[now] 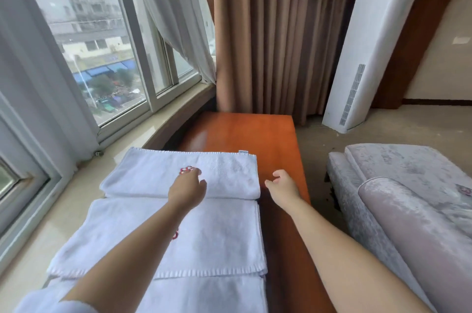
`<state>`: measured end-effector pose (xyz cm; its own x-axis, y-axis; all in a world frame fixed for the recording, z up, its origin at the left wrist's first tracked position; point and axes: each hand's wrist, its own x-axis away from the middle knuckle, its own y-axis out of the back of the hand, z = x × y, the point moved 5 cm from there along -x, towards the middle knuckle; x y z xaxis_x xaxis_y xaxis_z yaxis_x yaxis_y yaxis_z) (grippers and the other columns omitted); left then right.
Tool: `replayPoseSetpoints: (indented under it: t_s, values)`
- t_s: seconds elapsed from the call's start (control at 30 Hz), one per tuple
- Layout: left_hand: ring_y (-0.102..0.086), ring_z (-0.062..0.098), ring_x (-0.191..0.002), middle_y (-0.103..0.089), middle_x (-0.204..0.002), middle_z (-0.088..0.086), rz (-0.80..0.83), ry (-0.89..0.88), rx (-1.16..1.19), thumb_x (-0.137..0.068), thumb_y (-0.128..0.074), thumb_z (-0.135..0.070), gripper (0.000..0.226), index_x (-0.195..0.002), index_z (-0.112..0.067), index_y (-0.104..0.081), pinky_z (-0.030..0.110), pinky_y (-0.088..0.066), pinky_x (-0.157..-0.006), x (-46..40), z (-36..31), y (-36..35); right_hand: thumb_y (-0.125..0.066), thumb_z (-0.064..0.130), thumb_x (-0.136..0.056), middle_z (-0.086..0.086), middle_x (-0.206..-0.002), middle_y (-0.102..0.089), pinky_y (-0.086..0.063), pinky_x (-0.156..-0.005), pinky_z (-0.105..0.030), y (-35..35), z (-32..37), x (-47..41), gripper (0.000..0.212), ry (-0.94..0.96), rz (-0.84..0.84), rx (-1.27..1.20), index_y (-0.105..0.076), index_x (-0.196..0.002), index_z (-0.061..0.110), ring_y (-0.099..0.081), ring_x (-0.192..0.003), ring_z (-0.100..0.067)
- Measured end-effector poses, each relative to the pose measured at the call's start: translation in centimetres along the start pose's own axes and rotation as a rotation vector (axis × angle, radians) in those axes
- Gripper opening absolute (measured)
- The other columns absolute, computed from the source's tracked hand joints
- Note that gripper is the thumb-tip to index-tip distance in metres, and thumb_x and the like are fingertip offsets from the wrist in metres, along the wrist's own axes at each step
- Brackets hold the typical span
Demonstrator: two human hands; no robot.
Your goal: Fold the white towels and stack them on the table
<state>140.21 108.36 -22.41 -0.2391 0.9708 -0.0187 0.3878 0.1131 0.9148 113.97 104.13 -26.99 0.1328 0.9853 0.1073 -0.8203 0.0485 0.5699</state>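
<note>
A folded white towel (224, 172) with a red embroidered mark lies across the far part of the orange wooden table (268, 133). A second white towel (217, 236) lies flat nearer to me, and a third white towel (204, 294) shows at the bottom edge. My left hand (187, 188) hovers over the folded towel's near fold, fingers loosely curled, holding nothing. My right hand (282, 182) floats just off the folded towel's right end, above bare table, fingers relaxed and empty.
A window sill (132, 131) and window run along the left. Brown curtains (281, 31) hang behind the table. A white standing air conditioner (370, 57) is at the back right. A grey velvet sofa (408, 197) sits close on the right.
</note>
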Motion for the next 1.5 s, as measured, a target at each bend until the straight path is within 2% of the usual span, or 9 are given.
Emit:
replayPoseSetpoints:
  t_s: [0.27,0.37,0.43,0.57,0.77,0.9,1.07,1.27,1.5]
  values:
    - [-0.045,0.027,-0.128,-0.050,-0.139,0.010,0.021,0.199,-0.011,-0.097,-0.043,-0.026,0.043,-0.139,-0.015,-0.044,0.038,-0.039,-0.104,6.1,-1.5,-3.5,-0.060,0.027,-0.090,0.005,-0.097,-0.057,-0.037,-0.076,-0.024,-0.2,-0.8,-1.3,0.034,0.087,0.220,0.019,-0.056,-0.121,0.016,-0.053,-0.090,-0.015]
    - [-0.046,0.028,-0.128,-0.049,-0.139,0.012,0.017,0.260,-0.005,-0.097,-0.046,-0.025,0.044,-0.139,-0.013,-0.044,0.036,-0.038,-0.104,7.2,-0.6,-3.9,-0.060,0.022,-0.089,0.000,-0.100,-0.062,-0.043,-0.077,-0.027,-1.3,-0.2,-0.7,0.021,0.121,0.276,0.037,-0.059,-0.109,0.017,-0.058,-0.091,-0.018]
    - [-0.047,0.028,-0.127,-0.049,-0.138,0.012,0.015,0.291,0.008,-0.096,-0.046,-0.024,0.045,-0.140,-0.013,-0.043,0.035,-0.039,-0.103,7.5,0.1,-4.0,-0.058,0.021,-0.089,0.002,-0.103,-0.060,-0.045,-0.082,-0.028,-1.9,0.2,-0.4,0.025,0.143,0.313,0.063,-0.060,-0.114,0.017,-0.060,-0.099,-0.020]
    - [-0.048,0.029,-0.126,-0.050,-0.137,0.012,0.019,0.332,0.039,-0.094,-0.047,-0.021,0.046,-0.140,-0.015,-0.044,0.034,-0.041,-0.099,8.0,1.3,-4.5,-0.056,0.021,-0.088,0.004,-0.110,-0.060,-0.041,-0.079,-0.024,-3.0,0.9,-0.2,0.027,0.214,0.346,0.178,-0.061,-0.115,0.021,-0.059,-0.102,-0.018]
    - [-0.046,0.024,-0.125,-0.051,-0.134,0.008,0.031,0.453,0.002,-0.094,-0.049,-0.023,0.042,-0.135,-0.018,-0.050,0.033,-0.041,-0.095,9.0,2.1,-5.6,-0.053,0.021,-0.089,0.002,-0.122,-0.053,-0.042,-0.094,-0.031,-5.6,2.3,-1.4,0.027,0.549,0.454,0.445,-0.059,-0.115,0.021,-0.047,-0.119,-0.018]
    - [-0.048,0.021,-0.122,-0.052,-0.131,0.004,0.005,0.591,-0.004,-0.093,-0.048,-0.021,0.043,-0.136,-0.020,-0.048,0.031,-0.042,-0.090,8.6,1.1,-5.5,-0.053,0.023,-0.088,0.005,-0.110,-0.052,-0.039,-0.085,-0.028,-7.2,3.4,-3.2,0.022,0.615,0.573,0.385,-0.060,-0.108,0.022,-0.047,-0.114,-0.019]
    - [-0.044,0.022,-0.127,-0.050,-0.135,0.005,-0.007,0.719,-0.003,-0.093,-0.044,-0.018,0.044,-0.138,-0.020,-0.046,0.033,-0.041,-0.098,8.8,-0.3,-4.8,-0.053,0.023,-0.088,0.001,-0.119,-0.057,-0.043,-0.089,-0.028,-7.9,5.0,-4.2,0.026,0.603,0.714,0.322,-0.060,-0.113,0.019,-0.055,-0.109,-0.020]
    - [-0.047,0.021,-0.124,-0.051,-0.135,0.005,-0.111,0.774,0.083,-0.094,-0.043,-0.018,0.044,-0.138,-0.018,-0.046,0.031,-0.040,-0.096,9.4,0.3,-2.8,-0.055,0.029,-0.089,-0.002,-0.130,-0.046,-0.042,-0.096,-0.032,-8.8,7.8,-3.1,0.037,0.780,0.772,0.492,-0.053,-0.125,0.019,-0.043,-0.122,-0.023]
    - [-0.045,0.026,-0.123,-0.051,-0.132,0.010,-0.203,0.834,0.276,-0.092,-0.044,-0.013,0.042,-0.133,-0.016,-0.051,0.031,-0.041,-0.101,8.2,1.4,-4.9,-0.061,0.041,-0.085,-0.003,-0.126,-0.041,-0.043,-0.095,-0.035,-10.2,7.5,-2.1,0.047,1.076,0.715,0.798,-0.044,-0.124,0.020,-0.041,-0.119,-0.024]
